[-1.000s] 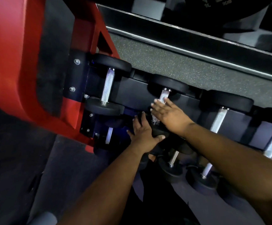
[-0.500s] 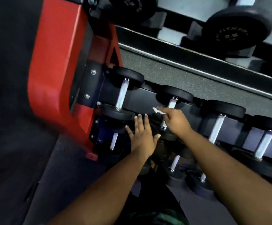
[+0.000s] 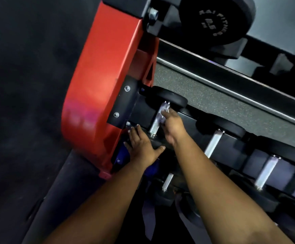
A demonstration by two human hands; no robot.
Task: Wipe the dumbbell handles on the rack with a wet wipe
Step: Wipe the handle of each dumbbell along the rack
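Dumbbell handle (image 3: pixel 155 125), knurled steel, rubbed with crumpled white wet wipe (image 3: pixel 162 112) pinched in right hand (image 3: pixel 174 127); left hand (image 3: pixel 142 147) flat, fingers spread on black rubber head (image 3: pixel 158 143).

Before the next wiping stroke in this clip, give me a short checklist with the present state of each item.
1. Wipe in the right hand: ok, fingers press it on.
2. Wipe on the handle of the end dumbbell nearest the red frame: ok, it covers the upper part.
3. Left hand bracing: ok, flat on the near head by the frame.
4. Lower handle wiped: cannot tell.
5. Next handle free to reach: ok, nothing covers it.
6. Wipe wet: cannot tell.
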